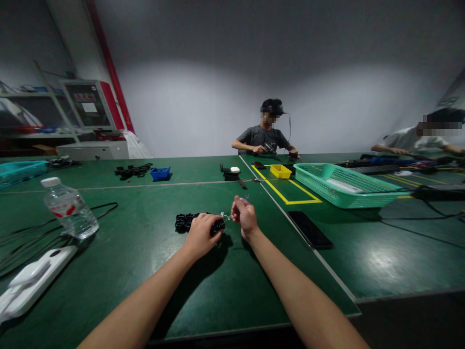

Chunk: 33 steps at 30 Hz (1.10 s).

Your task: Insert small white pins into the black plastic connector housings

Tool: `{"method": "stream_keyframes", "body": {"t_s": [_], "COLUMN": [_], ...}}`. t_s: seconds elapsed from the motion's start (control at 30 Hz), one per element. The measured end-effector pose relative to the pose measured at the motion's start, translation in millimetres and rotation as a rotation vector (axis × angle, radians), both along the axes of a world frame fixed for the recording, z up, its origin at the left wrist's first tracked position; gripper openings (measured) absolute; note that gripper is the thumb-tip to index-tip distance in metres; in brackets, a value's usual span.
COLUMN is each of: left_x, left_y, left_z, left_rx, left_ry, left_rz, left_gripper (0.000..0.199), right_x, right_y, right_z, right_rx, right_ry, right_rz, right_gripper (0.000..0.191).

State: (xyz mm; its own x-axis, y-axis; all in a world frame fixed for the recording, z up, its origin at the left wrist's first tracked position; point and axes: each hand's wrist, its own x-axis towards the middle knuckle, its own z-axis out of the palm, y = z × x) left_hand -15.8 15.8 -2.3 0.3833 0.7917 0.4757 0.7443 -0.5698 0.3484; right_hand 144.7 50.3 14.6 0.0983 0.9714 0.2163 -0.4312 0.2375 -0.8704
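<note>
Finding at the left edge a long white plastic power strip [54,266], lying aslant on the smooth dark green tabletop [123,291], and beyond it a clear plastic bottle with a white cap and red-marked label [70,211]. Farther along, towards the far side, seeing a small blue plastic tray [160,174].

Near the middle, clasping the right end of a black plastic block of square cells [182,223] with the bare left hand [203,235], laying fingers over its top and leaving its left part exposed. Running roughly left to right along its long axis, pointing towards thin silvery pieces [227,218] between the hands. Apparently pinching these with the bare right hand [244,217], holding thumb and fingertips together; being unable to tell the exact contact. So having the block leftward of the right-hand pinch, apart from it, and directly under the left grip, the nearer one.

Farther right, seeing a flat black phone [310,230] and a mint-green perforated plastic basket [319,190].
</note>
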Motion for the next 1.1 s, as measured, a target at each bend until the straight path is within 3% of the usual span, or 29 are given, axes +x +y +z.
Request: {"method": "stream_keyframes", "body": {"t_s": [0.5,1.1], "left_x": [-2.3,-2.8], "left_y": [1.8,3.1], "left_z": [-0.4,-2.1], "left_rx": [0.015,0.032], "left_ry": [-0.027,-0.052], "left_rz": [0.036,0.042], "left_gripper": [0.032,0.034], "right_x": [-2.5,-2.0], "right_y": [0.4,-1.7], "right_z": [-4.6,-15.8], "right_rx": [0.102,0.307], "right_ry": [-0.174,-0.587], "right_rz": [-0.005,-0.046], "right_gripper": [0.046,0.039]}}
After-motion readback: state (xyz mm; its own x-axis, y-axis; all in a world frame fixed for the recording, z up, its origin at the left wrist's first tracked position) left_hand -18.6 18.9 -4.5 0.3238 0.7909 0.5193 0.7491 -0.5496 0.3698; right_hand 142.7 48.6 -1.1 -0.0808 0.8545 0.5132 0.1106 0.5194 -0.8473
